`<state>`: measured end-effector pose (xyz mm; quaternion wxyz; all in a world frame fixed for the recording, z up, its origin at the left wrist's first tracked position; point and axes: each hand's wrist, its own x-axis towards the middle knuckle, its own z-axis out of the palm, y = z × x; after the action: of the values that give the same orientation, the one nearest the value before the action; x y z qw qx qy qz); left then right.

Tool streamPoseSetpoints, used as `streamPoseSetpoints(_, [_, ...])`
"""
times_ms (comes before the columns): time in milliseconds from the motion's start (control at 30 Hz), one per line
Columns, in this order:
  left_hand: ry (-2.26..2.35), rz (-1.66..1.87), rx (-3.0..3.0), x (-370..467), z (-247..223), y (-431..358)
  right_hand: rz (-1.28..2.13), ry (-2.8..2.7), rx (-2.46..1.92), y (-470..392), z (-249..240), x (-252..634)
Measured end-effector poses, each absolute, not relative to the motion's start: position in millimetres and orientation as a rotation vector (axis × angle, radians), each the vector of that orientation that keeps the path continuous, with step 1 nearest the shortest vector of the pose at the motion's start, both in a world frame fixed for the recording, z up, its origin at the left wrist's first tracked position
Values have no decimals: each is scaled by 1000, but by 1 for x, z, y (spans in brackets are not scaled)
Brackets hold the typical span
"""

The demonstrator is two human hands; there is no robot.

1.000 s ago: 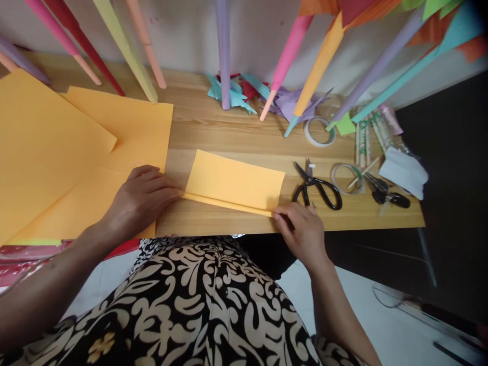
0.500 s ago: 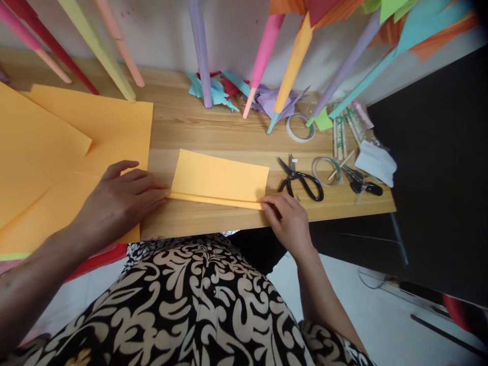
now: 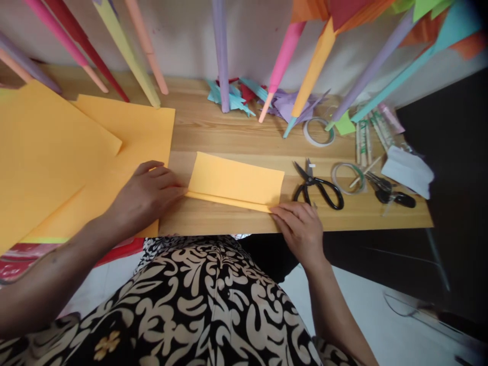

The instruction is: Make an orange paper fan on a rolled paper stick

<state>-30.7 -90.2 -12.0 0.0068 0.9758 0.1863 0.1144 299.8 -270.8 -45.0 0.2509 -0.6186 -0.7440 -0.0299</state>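
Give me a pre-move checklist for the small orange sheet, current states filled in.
1. Left hand at the left end of the rolled edge: ok.
2. Right hand at its right end: ok.
3. Small orange sheet apart from large orange sheets: ok.
4. Right hand not touching black-handled scissors: cannot tell; they overlap in view.
5. Roll tight inside: cannot tell; ends covered by fingers.

We hold orange paper [image 3: 236, 178] by its rolled edge [image 3: 229, 201], left hand [image 3: 148, 193] and right hand [image 3: 302, 229] at opposite ends.
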Motion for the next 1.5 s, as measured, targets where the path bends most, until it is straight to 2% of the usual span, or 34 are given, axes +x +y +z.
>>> streamPoseSetpoints(200, [601, 375, 3003, -27, -13, -88, -100, -2066, -1703, -268, -44, 301])
streamPoseSetpoints(533, [575, 663, 2833, -26, -26, -83, -136, -2092, -1707, -267, -44, 301])
streamPoseSetpoints(833, [626, 640, 2795, -24, -26, -84, -143, -2126, -1745, -268, -38, 297])
streamPoseSetpoints(1167, [691, 547, 2780, -23, -21, -87, -16, -2101, -1846, -266, -28, 290])
streamPoseSetpoints(1500, [667, 605, 2836, -23, -23, -84, 117, -2035, -1901, -263, -27, 294])
